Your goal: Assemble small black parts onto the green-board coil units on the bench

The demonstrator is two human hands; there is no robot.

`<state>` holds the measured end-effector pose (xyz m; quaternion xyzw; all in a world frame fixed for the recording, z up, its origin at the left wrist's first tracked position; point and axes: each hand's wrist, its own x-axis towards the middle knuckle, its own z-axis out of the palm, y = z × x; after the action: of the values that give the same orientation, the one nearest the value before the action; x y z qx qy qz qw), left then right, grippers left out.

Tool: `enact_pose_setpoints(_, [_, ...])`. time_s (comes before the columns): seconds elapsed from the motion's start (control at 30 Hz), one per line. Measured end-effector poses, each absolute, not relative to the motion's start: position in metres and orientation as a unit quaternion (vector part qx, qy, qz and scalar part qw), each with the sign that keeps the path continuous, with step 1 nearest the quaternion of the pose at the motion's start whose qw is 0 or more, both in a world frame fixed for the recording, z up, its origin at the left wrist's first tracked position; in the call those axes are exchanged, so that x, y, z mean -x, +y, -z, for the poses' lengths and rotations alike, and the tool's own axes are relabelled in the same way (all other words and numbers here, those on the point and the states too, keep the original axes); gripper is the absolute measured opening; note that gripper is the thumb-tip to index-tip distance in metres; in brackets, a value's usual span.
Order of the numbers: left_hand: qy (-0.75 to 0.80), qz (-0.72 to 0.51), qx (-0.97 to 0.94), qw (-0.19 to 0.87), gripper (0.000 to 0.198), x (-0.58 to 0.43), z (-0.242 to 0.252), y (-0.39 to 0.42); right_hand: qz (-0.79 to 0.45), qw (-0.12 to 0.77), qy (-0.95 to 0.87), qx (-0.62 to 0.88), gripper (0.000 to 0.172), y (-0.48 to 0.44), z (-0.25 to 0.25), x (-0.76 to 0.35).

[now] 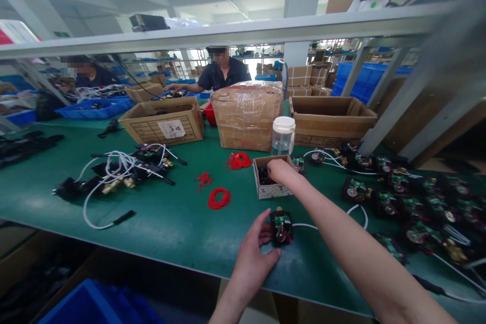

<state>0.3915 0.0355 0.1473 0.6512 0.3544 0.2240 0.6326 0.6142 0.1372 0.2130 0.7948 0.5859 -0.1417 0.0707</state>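
My left hand [254, 250] rests near the bench's front edge, thumb and fingers apart. It curves around the left side of a small black unit [281, 228] with an exposed green circuit board and a brass fitting. Whether the fingertips press on the unit is unclear. A white cable [305, 225] leaves its right side and passes under my right forearm. My right hand [280, 170] reaches into a small open carton [275, 191] holding small black parts. Its fingers are hidden inside, so what they touch does not show.
Red wire bundles [219, 198] lie left of the carton. A clear jar [283, 136] stands behind it, beside a wrapped box [246, 116]. Several similar units [387, 203] crowd the right; cabled assemblies [121, 172] lie left. Co-workers [224, 73] sit across the green bench [159, 233].
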Motion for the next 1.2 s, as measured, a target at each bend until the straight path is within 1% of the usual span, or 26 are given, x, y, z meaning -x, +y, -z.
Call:
enact_pose_setpoints(0.23, [0.360,-0.232,-0.667,0.609,0.088,-0.392,-0.146,0.032,0.185,0.088,0.577,-0.791,0.031,0.138,-0.217,-0.616])
enact_pose_setpoints(0.37, [0.366,-0.226,-0.670,0.605,0.088,-0.393,-0.146,0.032,0.203,0.034,0.548,-0.811,0.033,0.143,-0.213,-0.611])
enact_pose_setpoints(0.5, [0.367,-0.222,-0.672,0.604,0.089,-0.393,-0.147,0.032,0.225,-0.081,0.512,-0.825,0.023,0.135,-0.217,-0.618])
enact_pose_setpoints(0.6, [0.363,-0.227,-0.672,0.605,0.090,-0.393,-0.148,0.032,0.250,-0.203,0.482,-0.815,0.011,0.119,-0.225,-0.627])
enact_pose_setpoints(0.63, [0.363,-0.228,-0.671,0.605,0.090,-0.393,-0.148,0.032,0.255,-0.247,0.472,-0.807,0.011,0.111,-0.228,-0.629])
enact_pose_setpoints(0.7, [0.365,-0.227,-0.669,0.606,0.090,-0.393,-0.148,0.032,0.257,-0.330,0.453,-0.787,0.016,0.090,-0.231,-0.629])
enact_pose_setpoints(0.83, [0.363,-0.232,-0.674,0.601,0.093,-0.396,-0.149,0.031,0.268,-0.461,0.415,-0.737,0.017,0.030,-0.223,-0.610])
enact_pose_setpoints(0.9, [0.352,-0.238,-0.683,0.594,0.091,-0.398,-0.150,0.030,0.335,-0.616,0.329,-0.633,0.030,-0.001,-0.214,-0.597])
enact_pose_setpoints(0.93, [0.345,-0.241,-0.689,0.589,0.090,-0.398,-0.150,0.029,0.367,-0.655,0.288,-0.594,0.034,-0.016,-0.209,-0.590])
enact_pose_setpoints(1.03, [0.336,-0.248,-0.709,0.569,0.085,-0.402,-0.150,0.029,0.439,-0.709,0.166,-0.526,0.038,-0.046,-0.197,-0.574])
enact_pose_setpoints(1.1, [0.338,-0.249,-0.718,0.555,0.084,-0.404,-0.151,0.029,0.463,-0.720,0.114,-0.504,0.038,-0.057,-0.192,-0.568])
enact_pose_setpoints(1.2, [0.345,-0.245,-0.722,0.547,0.081,-0.406,-0.151,0.029,0.481,-0.719,0.087,-0.494,0.036,-0.063,-0.188,-0.563])
